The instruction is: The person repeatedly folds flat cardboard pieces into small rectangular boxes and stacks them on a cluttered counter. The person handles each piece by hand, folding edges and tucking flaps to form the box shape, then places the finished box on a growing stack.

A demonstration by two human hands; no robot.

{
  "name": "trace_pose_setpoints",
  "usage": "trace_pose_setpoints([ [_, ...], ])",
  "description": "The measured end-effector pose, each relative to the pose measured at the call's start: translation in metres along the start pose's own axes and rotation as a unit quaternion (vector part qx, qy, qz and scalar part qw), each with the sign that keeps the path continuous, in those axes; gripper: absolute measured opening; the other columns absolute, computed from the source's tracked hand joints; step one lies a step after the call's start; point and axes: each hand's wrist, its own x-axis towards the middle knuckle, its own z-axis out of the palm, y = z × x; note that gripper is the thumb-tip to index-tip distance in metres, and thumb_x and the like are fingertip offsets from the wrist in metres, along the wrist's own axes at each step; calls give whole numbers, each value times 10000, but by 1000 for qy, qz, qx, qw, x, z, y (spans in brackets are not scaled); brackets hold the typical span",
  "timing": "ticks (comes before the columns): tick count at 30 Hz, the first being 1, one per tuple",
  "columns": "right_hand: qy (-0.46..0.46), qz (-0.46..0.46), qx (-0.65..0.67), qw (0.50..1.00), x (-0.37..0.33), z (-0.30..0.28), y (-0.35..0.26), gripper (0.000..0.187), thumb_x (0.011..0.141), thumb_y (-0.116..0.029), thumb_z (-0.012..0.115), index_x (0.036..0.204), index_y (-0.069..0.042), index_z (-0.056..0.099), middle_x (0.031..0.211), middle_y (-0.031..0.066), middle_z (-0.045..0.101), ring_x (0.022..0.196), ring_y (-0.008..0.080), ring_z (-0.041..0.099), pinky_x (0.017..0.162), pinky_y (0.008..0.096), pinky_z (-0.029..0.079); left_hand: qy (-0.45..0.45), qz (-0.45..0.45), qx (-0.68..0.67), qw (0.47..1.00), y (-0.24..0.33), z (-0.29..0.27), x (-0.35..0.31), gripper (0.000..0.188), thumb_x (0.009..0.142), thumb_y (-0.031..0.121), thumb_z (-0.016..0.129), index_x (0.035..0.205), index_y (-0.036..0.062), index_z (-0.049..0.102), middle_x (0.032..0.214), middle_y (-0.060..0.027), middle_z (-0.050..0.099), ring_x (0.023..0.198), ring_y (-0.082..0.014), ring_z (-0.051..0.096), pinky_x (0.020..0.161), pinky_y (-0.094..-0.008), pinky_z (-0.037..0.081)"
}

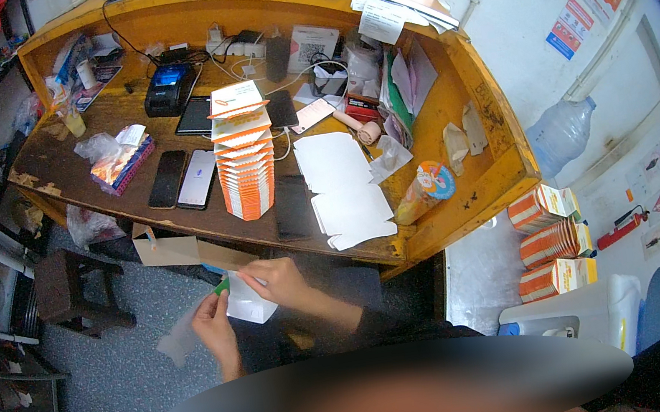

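My left hand (214,330) is closed in front of the desk, its fingertips pinching a small green piece (222,287) whose kind I cannot make out. Close to its right, my right hand (280,282) has its fingers drawn together at a white piece of card or paper (251,305). The fingers hide whether they grip the card's edge or something smaller. Just beyond both hands, a brown cardboard piece (170,250) juts out at the desk's front edge. On the desk stands a tall stack of orange-and-white folded cartons (247,188). Beside it lie flat white card blanks (334,163).
The wooden desk (107,212) also bears two phones (196,179), a black printer (170,89), a tissue box (121,161) and a capped plastic cup (427,191). A dark stool (79,290) stands at left. More carton stacks (553,244) and a white jerrycan (589,306) are at right.
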Motion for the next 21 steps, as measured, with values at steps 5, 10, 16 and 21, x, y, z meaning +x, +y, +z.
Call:
trace_pose_setpoints([
  [5,87,53,50,994,7,7,-25,99,832,-144,670,879,-72,721,868,92,685,773,262,683,659,347,551,91,62,128,986,-20,12,-12,288,917,157,632,1073,-85,629,1022,-123,661,917,-191,629,805,-313,497],
  [10,46,35,53,997,4,5,-31,88,812,-130,686,851,-54,706,957,72,628,888,255,636,730,358,527,107,66,90,988,-28,16,-11,254,891,155,673,1060,-32,646,1014,-133,668,894,-259,611,802,-346,483],
  [16,59,37,123,990,0,7,-30,78,810,-120,684,851,-55,696,941,71,619,865,249,632,707,366,523,37,-9,162,986,-15,5,-20,366,900,229,654,1174,-9,600,1137,-115,611,1034,-203,553,901,-351,439],
  [21,17,-27,46,998,-7,4,-27,104,802,-91,670,874,-16,674,940,76,620,875,257,636,740,374,533,43,-11,-3,999,-11,13,-24,339,921,190,633,1201,6,579,1118,-96,604,1029,-187,547,900,-338,443],
])
